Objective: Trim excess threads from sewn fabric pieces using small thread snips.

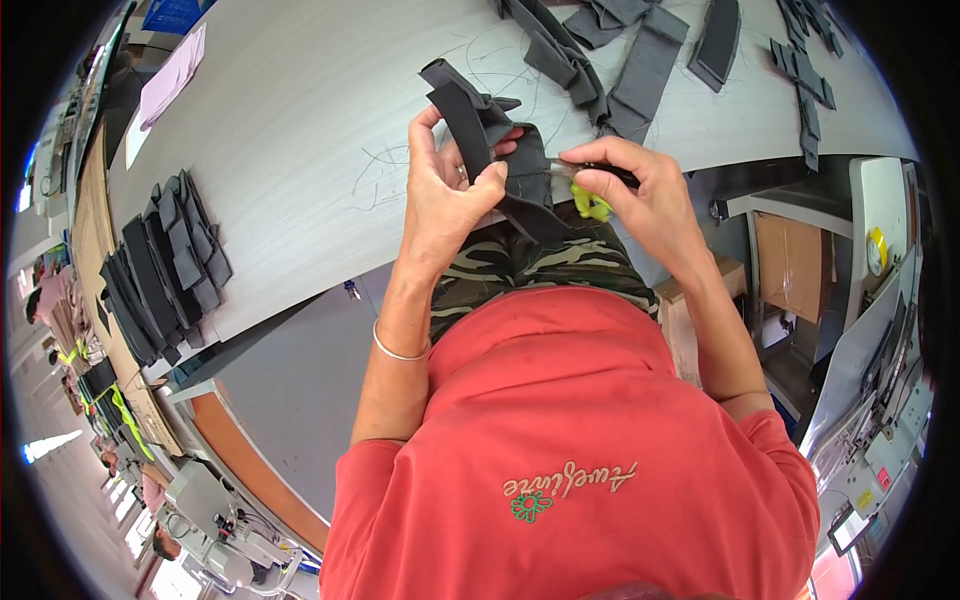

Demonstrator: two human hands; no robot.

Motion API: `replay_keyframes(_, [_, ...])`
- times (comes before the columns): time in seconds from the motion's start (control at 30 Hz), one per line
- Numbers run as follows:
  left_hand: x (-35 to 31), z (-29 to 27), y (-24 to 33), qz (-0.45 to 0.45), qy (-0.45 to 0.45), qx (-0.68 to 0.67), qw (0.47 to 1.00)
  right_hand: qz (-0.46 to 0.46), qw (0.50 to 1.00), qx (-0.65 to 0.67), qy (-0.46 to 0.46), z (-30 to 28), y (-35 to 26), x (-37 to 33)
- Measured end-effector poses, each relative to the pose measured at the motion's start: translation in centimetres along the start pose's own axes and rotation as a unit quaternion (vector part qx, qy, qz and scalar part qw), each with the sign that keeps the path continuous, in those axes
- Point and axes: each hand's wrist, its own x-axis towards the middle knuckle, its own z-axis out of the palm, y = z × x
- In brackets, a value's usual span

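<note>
My left hand (440, 205) is closed round a dark grey sewn fabric piece (530, 182), with the thumb on its near face and the fingers behind it. The piece is folded, and one black strip end sticks up past the hand. In my right hand (648, 195) is a pair of thread snips (612, 172) with a black handle, gripped between thumb and fingers. Their tips are at the fabric's right edge; whether they touch it I cannot tell. A yellow-green part (590, 203) hangs below the snips. Both hands are over the table's near edge, above my lap.
Loose thread ends lie on the pale table (300, 150). Several dark fabric strips (648, 75) are spread at the far side, with more at the far right (803, 75). A row of folded dark pieces (165, 270) lies at the left, near pink paper (172, 78). Below right stands a cardboard box (792, 262).
</note>
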Motion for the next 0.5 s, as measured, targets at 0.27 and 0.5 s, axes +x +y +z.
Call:
replay_keyframes(0.27, [-0.2, -0.1, -0.1, 0.004, 0.006, -0.008, 1.0, -0.086, 0.978, -0.185, 0.046, 0.0, 0.0, -1.0])
replay_keyframes(0.5, [-0.2, -0.1, -0.1, -0.005, 0.008, -0.014, 1.0, -0.181, 0.925, -0.326, 0.077, 0.8, 0.5, -0.5])
